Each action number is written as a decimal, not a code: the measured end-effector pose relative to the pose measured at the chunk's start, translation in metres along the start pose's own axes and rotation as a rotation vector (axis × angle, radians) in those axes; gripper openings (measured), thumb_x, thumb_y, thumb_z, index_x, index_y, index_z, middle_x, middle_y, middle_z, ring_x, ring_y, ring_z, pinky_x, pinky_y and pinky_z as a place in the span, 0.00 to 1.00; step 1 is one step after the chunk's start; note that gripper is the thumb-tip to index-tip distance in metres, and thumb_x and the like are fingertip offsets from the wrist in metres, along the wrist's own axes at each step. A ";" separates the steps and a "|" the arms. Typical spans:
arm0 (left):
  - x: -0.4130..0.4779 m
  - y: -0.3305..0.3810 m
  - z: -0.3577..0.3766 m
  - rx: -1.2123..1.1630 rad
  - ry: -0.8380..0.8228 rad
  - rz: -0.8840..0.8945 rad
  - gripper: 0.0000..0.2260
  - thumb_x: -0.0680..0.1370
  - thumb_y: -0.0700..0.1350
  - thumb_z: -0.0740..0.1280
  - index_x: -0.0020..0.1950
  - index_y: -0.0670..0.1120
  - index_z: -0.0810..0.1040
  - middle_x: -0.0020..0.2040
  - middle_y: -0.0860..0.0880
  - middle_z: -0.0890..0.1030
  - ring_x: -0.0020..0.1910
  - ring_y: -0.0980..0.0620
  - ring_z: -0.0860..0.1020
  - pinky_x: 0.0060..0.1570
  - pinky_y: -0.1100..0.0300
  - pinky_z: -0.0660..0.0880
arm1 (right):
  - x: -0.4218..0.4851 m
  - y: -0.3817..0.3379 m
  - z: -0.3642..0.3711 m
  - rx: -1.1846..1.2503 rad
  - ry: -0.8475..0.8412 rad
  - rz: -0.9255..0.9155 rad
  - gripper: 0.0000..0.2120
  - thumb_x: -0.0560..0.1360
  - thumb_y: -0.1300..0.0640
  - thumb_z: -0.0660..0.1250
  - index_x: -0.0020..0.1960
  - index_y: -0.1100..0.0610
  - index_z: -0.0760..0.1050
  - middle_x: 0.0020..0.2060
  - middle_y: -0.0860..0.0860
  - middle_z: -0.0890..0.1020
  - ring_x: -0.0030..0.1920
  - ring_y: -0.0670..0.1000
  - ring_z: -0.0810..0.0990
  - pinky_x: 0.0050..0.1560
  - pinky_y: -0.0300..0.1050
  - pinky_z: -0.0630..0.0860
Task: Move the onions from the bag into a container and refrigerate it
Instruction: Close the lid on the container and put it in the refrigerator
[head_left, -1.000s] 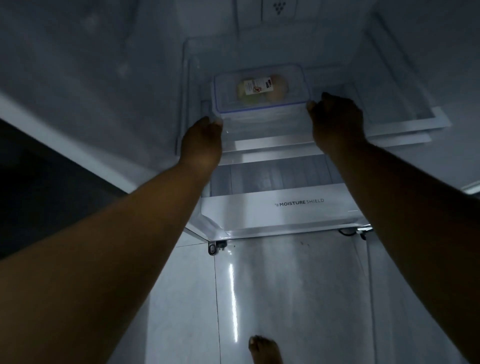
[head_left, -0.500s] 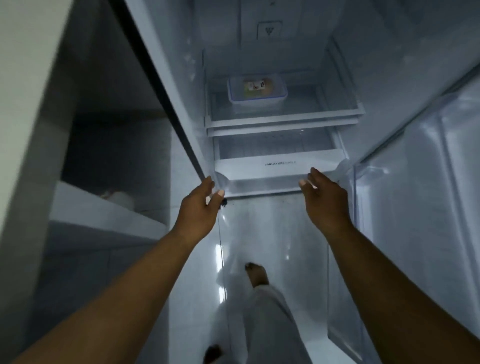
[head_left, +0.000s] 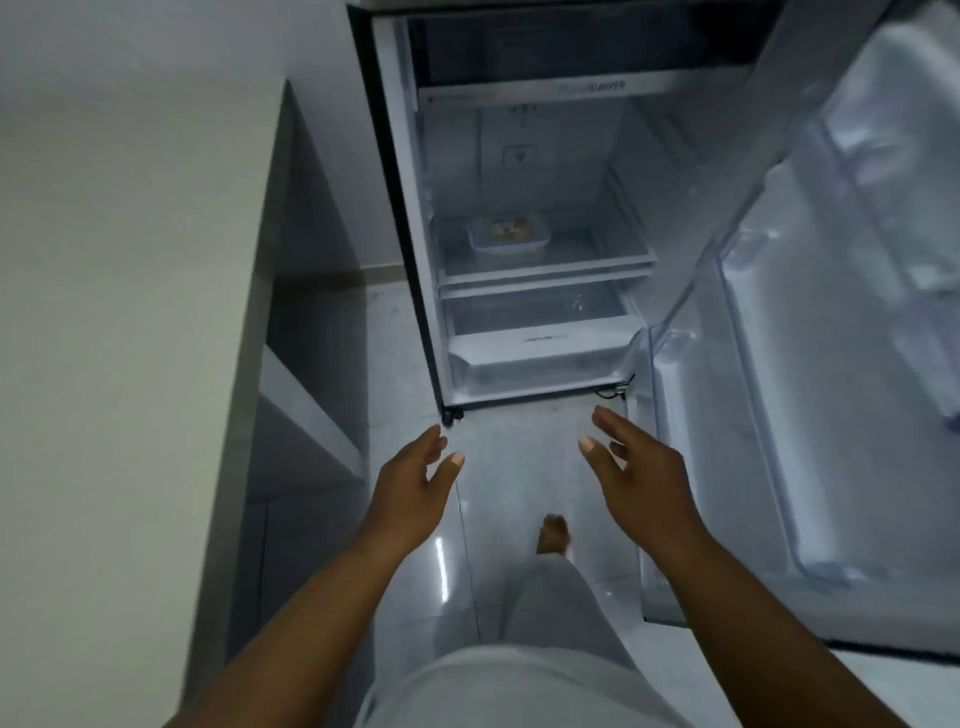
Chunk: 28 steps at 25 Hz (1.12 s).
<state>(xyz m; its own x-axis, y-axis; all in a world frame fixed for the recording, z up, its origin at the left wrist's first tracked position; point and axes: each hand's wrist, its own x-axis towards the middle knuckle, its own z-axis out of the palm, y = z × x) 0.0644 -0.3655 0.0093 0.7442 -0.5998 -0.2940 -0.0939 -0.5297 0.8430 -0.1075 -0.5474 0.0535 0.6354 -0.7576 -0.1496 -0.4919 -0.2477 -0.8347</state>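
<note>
A clear lidded container (head_left: 509, 235) with pale onions and a small label inside rests on the lower glass shelf (head_left: 550, 270) of the open fridge (head_left: 519, 156). Well in front of the fridge, over the floor, my left hand (head_left: 413, 486) is held out with fingers apart and nothing in it. My right hand (head_left: 639, 467) is beside it, also spread and holding nothing. Both hands are far from the container.
The fridge door (head_left: 810, 364) stands open at the right, its clear bins showing. A crisper drawer (head_left: 540, 348) sits under the shelf. A grey counter with open shelves (head_left: 249, 364) runs along the left. My foot (head_left: 553, 535) stands on the glossy tiled floor (head_left: 519, 467).
Both hands let go of the container on the shelf and drew back out of the fridge. The view pulled back and up, so the whole fridge interior and door now show.
</note>
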 end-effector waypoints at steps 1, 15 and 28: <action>-0.008 0.008 0.000 0.010 -0.008 0.044 0.26 0.78 0.53 0.65 0.74 0.48 0.66 0.69 0.49 0.75 0.65 0.54 0.74 0.65 0.60 0.68 | -0.016 -0.009 -0.014 -0.007 0.037 -0.030 0.23 0.76 0.47 0.67 0.69 0.49 0.72 0.66 0.44 0.77 0.63 0.46 0.76 0.57 0.26 0.68; -0.050 0.291 0.154 0.209 -0.413 0.950 0.26 0.78 0.54 0.64 0.74 0.48 0.65 0.73 0.51 0.69 0.71 0.57 0.65 0.67 0.71 0.58 | -0.156 -0.025 -0.290 -0.675 1.101 -0.215 0.19 0.76 0.52 0.65 0.63 0.61 0.76 0.58 0.58 0.81 0.64 0.57 0.76 0.65 0.47 0.70; -0.107 0.331 0.218 0.406 -0.517 1.383 0.26 0.81 0.57 0.56 0.77 0.50 0.58 0.78 0.51 0.61 0.77 0.54 0.55 0.75 0.54 0.58 | -0.172 -0.009 -0.262 -0.666 1.006 -0.073 0.18 0.79 0.51 0.62 0.64 0.59 0.76 0.64 0.55 0.79 0.69 0.53 0.73 0.66 0.45 0.69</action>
<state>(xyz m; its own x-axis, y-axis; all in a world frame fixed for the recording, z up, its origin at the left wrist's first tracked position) -0.1905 -0.6074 0.2211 -0.3728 -0.8366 0.4014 -0.7307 0.5313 0.4287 -0.3681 -0.5729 0.2254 0.0725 -0.7864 0.6135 -0.8726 -0.3479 -0.3428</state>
